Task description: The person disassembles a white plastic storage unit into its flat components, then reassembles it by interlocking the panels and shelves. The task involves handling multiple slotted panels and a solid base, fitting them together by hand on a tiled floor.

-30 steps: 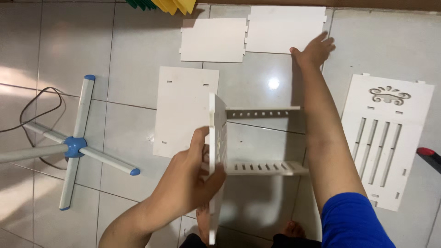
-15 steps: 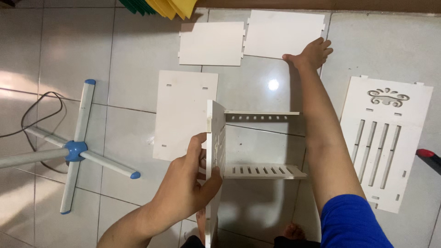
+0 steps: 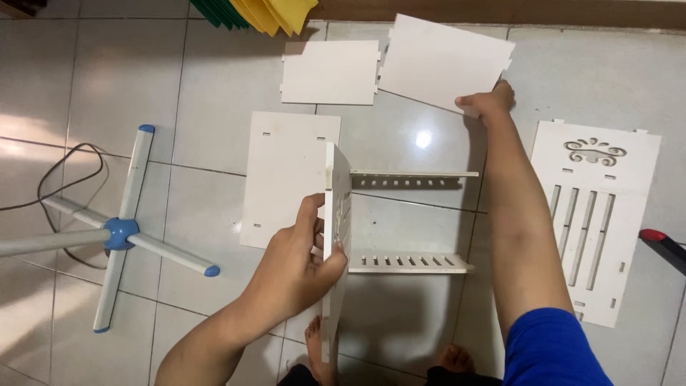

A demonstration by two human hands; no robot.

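**A:** What has the left hand (image 3: 296, 268) got?

**B:** Its fingers (image 3: 311, 214) are wrapped around the near edge of an upright white slotted side panel (image 3: 336, 243), thumb on one face, the rest on the other. Two narrow white perforated shelf strips (image 3: 409, 263) stick out sideways from that panel, away from the hand, and their far ends hang free.

**A:** And the right hand (image 3: 491, 101)?

**B:** Stretched far forward, its fingers pinch the near corner of a plain white rectangular board with notched edges (image 3: 444, 61), which is tilted with that corner raised off the tiled floor (image 3: 214, 78).

**A:** What lies around them?

**B:** Just beside that board, towards the left, lies a smaller white notched board (image 3: 330, 71), flat. Behind the left fingers a tall white panel with small slots (image 3: 286, 175) lies flat, touching or nearly touching the upright one. Outside the right forearm is a white decorative panel with a scroll cutout and long vertical slits (image 3: 593, 214), well apart from the strips' free ends.

**A:** Room to move?

**B:** Bare tile shows between the strips and under the right arm. Far left of the left hand stands a white and blue crossed fan base (image 3: 118, 232) with a dark cord (image 3: 68, 175). Green and yellow folded sheets (image 3: 261, 11) poke in at the top edge.
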